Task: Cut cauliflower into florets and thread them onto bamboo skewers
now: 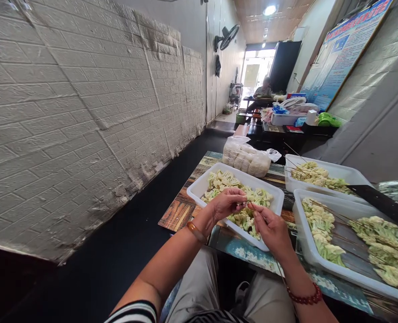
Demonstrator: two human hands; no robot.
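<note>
My left hand [226, 202] and my right hand [272, 228] meet over a white tray [199, 185] of loose cauliflower florets [224, 180]. Both hands have fingers pinched together around a small floret [249, 205] between them. A thin skewer seems to run from my right hand, but it is hard to make out. To the right, a second white tray [311, 255] holds cauliflower skewers [380, 231] laid side by side. A third tray [353, 172] behind it holds more skewered florets.
A plastic bag of pale round pieces [247, 158] lies behind the floret tray. A dark knife-like blade [385, 202] rests across the right trays. A white brick-pattern wall runs along the left. Far down the room, a person sits at a cluttered table [286, 120].
</note>
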